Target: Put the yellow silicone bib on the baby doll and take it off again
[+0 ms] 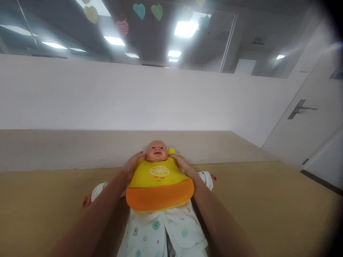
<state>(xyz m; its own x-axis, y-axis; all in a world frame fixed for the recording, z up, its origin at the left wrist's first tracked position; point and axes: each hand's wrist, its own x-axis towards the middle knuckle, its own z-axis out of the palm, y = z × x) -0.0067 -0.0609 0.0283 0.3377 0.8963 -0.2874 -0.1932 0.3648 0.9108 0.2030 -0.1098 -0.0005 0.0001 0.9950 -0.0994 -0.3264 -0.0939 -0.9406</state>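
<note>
Holding yellow silicone bib (159, 180) at top edge w/ both hands, arms stretched fwd: left hand (132, 165) clamped on bib beside doll's neck, right hand (182, 163) clamped on opposite side, hands well apart. Baby doll (156, 151) lies face-up on wood counter (40, 200), bib on chest, orange pocket (160, 197) at bib's bottom, over white printed outfit (160, 228).

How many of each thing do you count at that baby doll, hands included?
Baby doll: 1
Yellow and orange bib: 1
Hands: 2 (left hand, right hand)
Total: 4
</note>
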